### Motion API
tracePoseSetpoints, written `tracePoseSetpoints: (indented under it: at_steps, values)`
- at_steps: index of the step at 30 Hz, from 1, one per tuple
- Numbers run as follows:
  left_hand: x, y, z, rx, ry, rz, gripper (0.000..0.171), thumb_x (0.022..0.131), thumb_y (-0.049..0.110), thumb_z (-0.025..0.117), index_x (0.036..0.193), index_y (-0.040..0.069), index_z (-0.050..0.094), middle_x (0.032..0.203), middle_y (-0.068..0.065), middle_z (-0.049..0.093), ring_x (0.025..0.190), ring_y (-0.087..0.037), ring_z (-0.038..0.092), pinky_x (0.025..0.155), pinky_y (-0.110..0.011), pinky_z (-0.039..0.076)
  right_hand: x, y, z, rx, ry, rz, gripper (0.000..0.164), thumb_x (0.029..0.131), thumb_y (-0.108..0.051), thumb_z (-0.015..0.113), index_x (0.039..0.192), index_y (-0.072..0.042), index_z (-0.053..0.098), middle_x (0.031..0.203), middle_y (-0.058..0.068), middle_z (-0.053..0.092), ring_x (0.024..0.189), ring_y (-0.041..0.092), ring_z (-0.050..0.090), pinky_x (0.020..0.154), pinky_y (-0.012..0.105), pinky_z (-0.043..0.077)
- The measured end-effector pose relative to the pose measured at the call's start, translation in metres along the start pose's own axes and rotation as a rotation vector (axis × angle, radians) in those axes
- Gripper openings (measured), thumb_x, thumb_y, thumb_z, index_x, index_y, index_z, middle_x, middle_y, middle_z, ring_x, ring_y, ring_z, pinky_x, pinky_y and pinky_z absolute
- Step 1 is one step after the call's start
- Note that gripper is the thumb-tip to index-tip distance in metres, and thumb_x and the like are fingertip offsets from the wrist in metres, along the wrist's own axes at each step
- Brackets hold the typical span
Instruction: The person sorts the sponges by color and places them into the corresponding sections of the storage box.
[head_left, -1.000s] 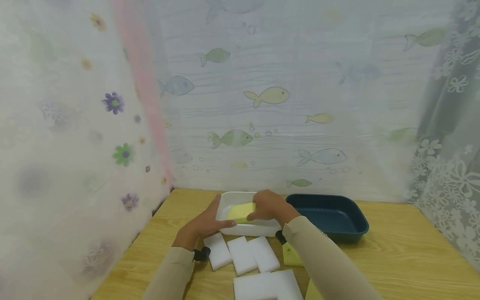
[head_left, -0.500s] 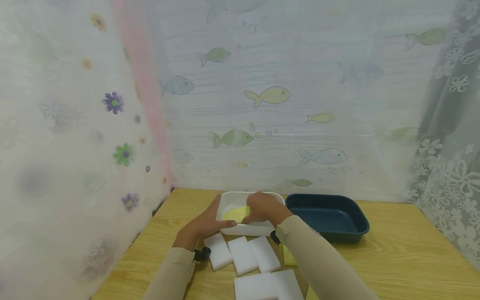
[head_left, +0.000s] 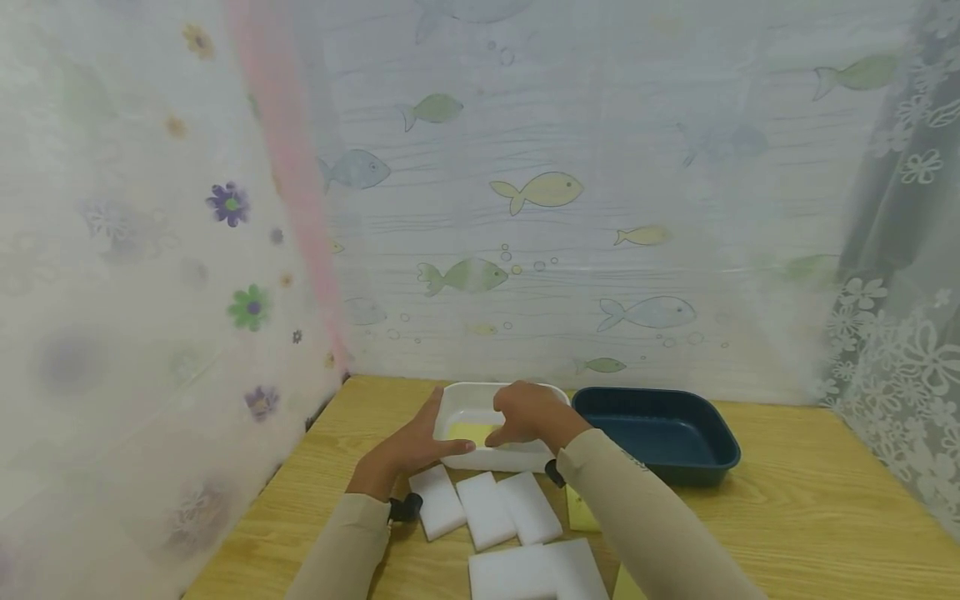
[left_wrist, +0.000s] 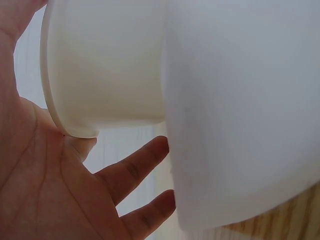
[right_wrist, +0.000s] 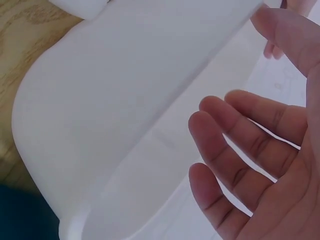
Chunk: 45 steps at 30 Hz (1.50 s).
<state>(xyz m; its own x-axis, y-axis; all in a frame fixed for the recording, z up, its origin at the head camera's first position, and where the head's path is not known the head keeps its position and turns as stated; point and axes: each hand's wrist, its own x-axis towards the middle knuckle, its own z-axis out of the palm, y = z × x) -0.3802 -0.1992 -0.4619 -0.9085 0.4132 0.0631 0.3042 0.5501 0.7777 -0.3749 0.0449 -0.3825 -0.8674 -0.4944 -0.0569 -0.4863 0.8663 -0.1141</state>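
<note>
Likely bracing white tray (head_left: 510, 461) against sliding with spread left hand (head_left: 412, 442) | holding loosely spread right hand (head_left: 529, 413) by sponge (head_left: 468, 433)

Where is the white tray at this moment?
In the head view, the white tray stands far back on the table, just left of the blue tray, beyond the white blocks, with the left hand at its left end.
</note>
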Motion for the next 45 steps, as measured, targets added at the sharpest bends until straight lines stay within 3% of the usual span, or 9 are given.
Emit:
tracePoseSetpoints:
  at_steps: [5, 8, 12, 17, 20, 27, 34, 39, 45]
  values:
    - [-0.002, 0.001, 0.000, 0.023, 0.007, -0.052, 0.128, 0.083, 0.058, 0.081, 0.167, 0.019, -0.009, 0.169, -0.010, 0.019, 0.140, -0.029, 0.040, 0.114, -0.058, 0.037, 0.001, 0.004, -0.002, 0.002, 0.003, -0.001, 0.053, 0.082, -0.058, 0.082, 0.115, -0.018, 0.074, 0.097, -0.008, 0.071, 0.083, 0.011, 0.063, 0.076, 0.036, 0.056]
    - [-0.001, 0.001, 0.000, 0.013, 0.006, -0.039, 0.126, 0.084, 0.057, 0.082, 0.167, 0.019, -0.005, 0.164, -0.009, 0.029, 0.134, -0.028, 0.045, 0.110, -0.055, 0.041, -0.003, 0.007, -0.004, 0.032, 0.014, -0.006, 0.059, 0.083, -0.058, 0.081, 0.125, -0.018, 0.072, 0.107, -0.006, 0.072, 0.092, 0.012, 0.066, 0.083, 0.038, 0.058]
    - [0.000, 0.001, 0.000, 0.000, 0.003, -0.019, 0.124, 0.084, 0.055, 0.083, 0.167, 0.019, -0.002, 0.160, -0.010, 0.034, 0.131, -0.028, 0.048, 0.107, -0.053, 0.043, -0.015, 0.012, -0.009, 0.078, 0.036, -0.035, 0.059, 0.085, -0.057, 0.080, 0.128, -0.018, 0.071, 0.110, -0.003, 0.072, 0.099, 0.015, 0.066, 0.087, 0.040, 0.058]
    - [-0.002, 0.004, 0.001, 0.030, 0.009, -0.056, 0.129, 0.083, 0.059, 0.081, 0.167, 0.020, -0.009, 0.170, -0.010, 0.019, 0.140, -0.028, 0.040, 0.113, -0.056, 0.037, -0.038, 0.019, -0.012, 0.146, 0.089, -0.114, 0.058, 0.088, -0.056, 0.078, 0.131, -0.018, 0.069, 0.116, -0.001, 0.072, 0.100, 0.015, 0.066, 0.087, 0.039, 0.057]
    - [-0.002, 0.005, 0.001, 0.037, 0.016, -0.061, 0.129, 0.084, 0.059, 0.080, 0.167, 0.019, -0.010, 0.171, -0.011, 0.016, 0.143, -0.030, 0.038, 0.115, -0.059, 0.035, -0.051, 0.024, -0.013, 0.193, 0.125, -0.152, 0.056, 0.089, -0.054, 0.078, 0.132, -0.019, 0.069, 0.114, -0.004, 0.071, 0.099, 0.014, 0.068, 0.085, 0.037, 0.057]
    - [-0.005, 0.005, 0.000, 0.068, 0.027, -0.127, 0.131, 0.081, 0.065, 0.079, 0.167, 0.018, -0.009, 0.175, -0.007, 0.002, 0.158, -0.031, 0.017, 0.124, -0.060, 0.023, -0.080, 0.038, -0.013, 0.318, 0.171, -0.161, 0.059, 0.088, -0.060, 0.076, 0.132, -0.022, 0.068, 0.118, -0.009, 0.069, 0.105, 0.014, 0.067, 0.087, 0.037, 0.057]
    - [-0.006, 0.003, 0.001, 0.064, 0.017, -0.126, 0.131, 0.081, 0.067, 0.078, 0.167, 0.019, -0.010, 0.175, -0.006, -0.005, 0.161, -0.032, 0.006, 0.125, -0.061, 0.019, -0.119, 0.064, 0.000, 0.420, 0.278, -0.243, 0.057, 0.091, -0.057, 0.073, 0.134, -0.021, 0.066, 0.123, -0.007, 0.068, 0.102, 0.012, 0.066, 0.084, 0.034, 0.057]
    - [-0.006, 0.003, 0.001, 0.067, 0.015, -0.137, 0.132, 0.080, 0.069, 0.078, 0.167, 0.022, -0.010, 0.175, -0.004, -0.005, 0.161, -0.032, 0.005, 0.125, -0.061, 0.018, -0.148, 0.086, 0.011, 0.489, 0.316, -0.179, 0.055, 0.090, -0.054, 0.076, 0.135, -0.023, 0.065, 0.123, -0.004, 0.069, 0.105, 0.018, 0.067, 0.085, 0.037, 0.059]
    - [-0.005, 0.002, 0.002, 0.070, 0.014, -0.146, 0.132, 0.080, 0.069, 0.078, 0.167, 0.022, -0.009, 0.175, -0.004, -0.005, 0.161, -0.032, 0.005, 0.125, -0.062, 0.018, -0.180, 0.108, 0.020, 0.578, 0.307, -0.116, 0.059, 0.091, -0.047, 0.077, 0.138, -0.015, 0.063, 0.127, 0.005, 0.071, 0.106, 0.019, 0.069, 0.084, 0.033, 0.059]
